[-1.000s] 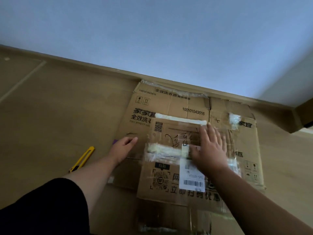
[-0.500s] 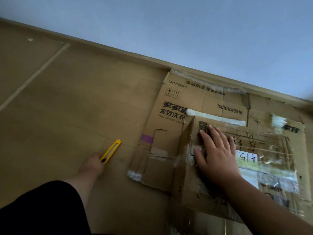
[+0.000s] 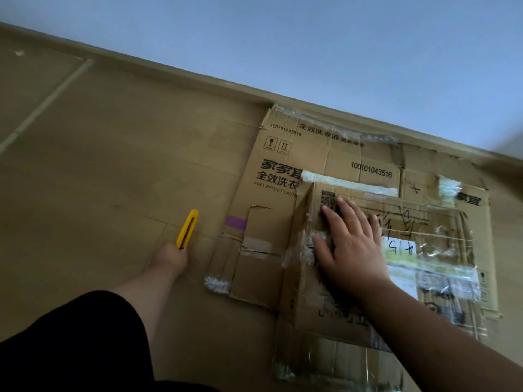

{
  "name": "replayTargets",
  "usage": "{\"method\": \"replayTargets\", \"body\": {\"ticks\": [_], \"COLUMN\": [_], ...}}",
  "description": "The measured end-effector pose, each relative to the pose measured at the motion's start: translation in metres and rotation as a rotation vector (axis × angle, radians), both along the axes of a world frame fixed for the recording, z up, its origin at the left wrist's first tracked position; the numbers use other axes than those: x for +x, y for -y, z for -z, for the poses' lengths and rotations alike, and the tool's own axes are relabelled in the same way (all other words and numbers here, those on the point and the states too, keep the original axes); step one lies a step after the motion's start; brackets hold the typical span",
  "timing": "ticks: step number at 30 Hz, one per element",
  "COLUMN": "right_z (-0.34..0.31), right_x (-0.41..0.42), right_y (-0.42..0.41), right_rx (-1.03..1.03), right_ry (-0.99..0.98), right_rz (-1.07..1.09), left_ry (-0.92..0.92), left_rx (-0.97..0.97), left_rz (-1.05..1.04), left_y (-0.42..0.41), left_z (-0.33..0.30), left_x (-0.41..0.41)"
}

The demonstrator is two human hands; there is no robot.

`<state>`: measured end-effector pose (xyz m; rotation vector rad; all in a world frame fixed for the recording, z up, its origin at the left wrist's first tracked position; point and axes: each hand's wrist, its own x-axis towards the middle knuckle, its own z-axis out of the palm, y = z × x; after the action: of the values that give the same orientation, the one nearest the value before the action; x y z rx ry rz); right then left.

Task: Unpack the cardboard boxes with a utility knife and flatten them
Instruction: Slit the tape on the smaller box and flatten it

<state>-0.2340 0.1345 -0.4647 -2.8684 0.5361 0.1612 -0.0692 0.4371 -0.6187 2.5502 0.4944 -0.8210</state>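
Since half a second ago, hardly shifted: left hand [image 3: 172, 254] still down at the near end of the yellow utility knife [image 3: 187, 229], right hand [image 3: 349, 244] still flat on the cardboard; a second ago, left hand up at the cardboard edge, clear of the knife.

Lying on the wooden floor [image 3: 113, 171], knife just left of the cardboard, its far end angled toward the wall. Left hand's fingers curled at the knife's near end, seemingly pinching it, though fingertips hidden behind the hand. Right hand spread, fingers straight and together, pressing on the upper flattened box [image 3: 325, 306], near its raised left fold. Covered in clear tape, that box, with a white label [image 3: 400, 247] bearing handwritten marks just right of the hand.

Beneath it, a larger flattened box [image 3: 283, 154] printed with Chinese characters and the number 100101043516, far edge against the baseboard [image 3: 198, 77]. Purple strip [image 3: 235, 222] at its left edge. Pale blue-grey wall [image 3: 283, 38] beyond. Black sleeve [image 3: 70, 343] at the near left.
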Motion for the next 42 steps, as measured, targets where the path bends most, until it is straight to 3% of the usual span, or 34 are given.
{"method": "replayTargets", "body": {"ticks": [3,6,11,17,20,31,35,37,39,42], "right_z": [-0.002,-0.004,-0.016,-0.041,-0.058,-0.080,-0.078,-0.081,-0.082,-0.075], "right_x": [0.000,0.000,0.001,-0.008,-0.015,-0.077,-0.110,-0.128,-0.149,-0.175], "right_y": [0.003,0.007,0.015,0.031,0.048,0.128,0.158,0.178,0.197,0.215], "right_rx": [0.026,0.083,0.322,0.979,1.197,1.212,1.213,1.163,0.974,0.733], "right_ry": [-0.003,0.021,0.144,0.397,0.521,0.609,0.640,0.630,0.473,0.137], "right_rz": [-0.011,-0.012,0.052,0.287,0.261,0.610,0.798,0.881,0.876,0.722], "left_ry": [0.057,0.055,0.062,0.148,0.081,0.023,0.031,0.216,0.434,0.527], "left_rx": [-0.463,-0.732,-0.988,-1.144,-1.122,-1.047,-0.838,-0.609,-0.339,-0.177], "left_rz": [-0.231,-0.110,0.155,0.318,0.428,0.574,0.948,1.215,1.395,1.483], "left_y": [0.032,0.081,0.150,0.205,0.228,0.331,0.349,0.351,0.351,0.353], "left_z": [-0.022,-0.068,-0.149,-0.213,-0.230,-0.225,-0.222,-0.211,-0.198,-0.184], "left_x": [0.004,0.003,-0.016,-0.067,-0.093,-0.174,-0.185,-0.185,-0.183,-0.175]}}
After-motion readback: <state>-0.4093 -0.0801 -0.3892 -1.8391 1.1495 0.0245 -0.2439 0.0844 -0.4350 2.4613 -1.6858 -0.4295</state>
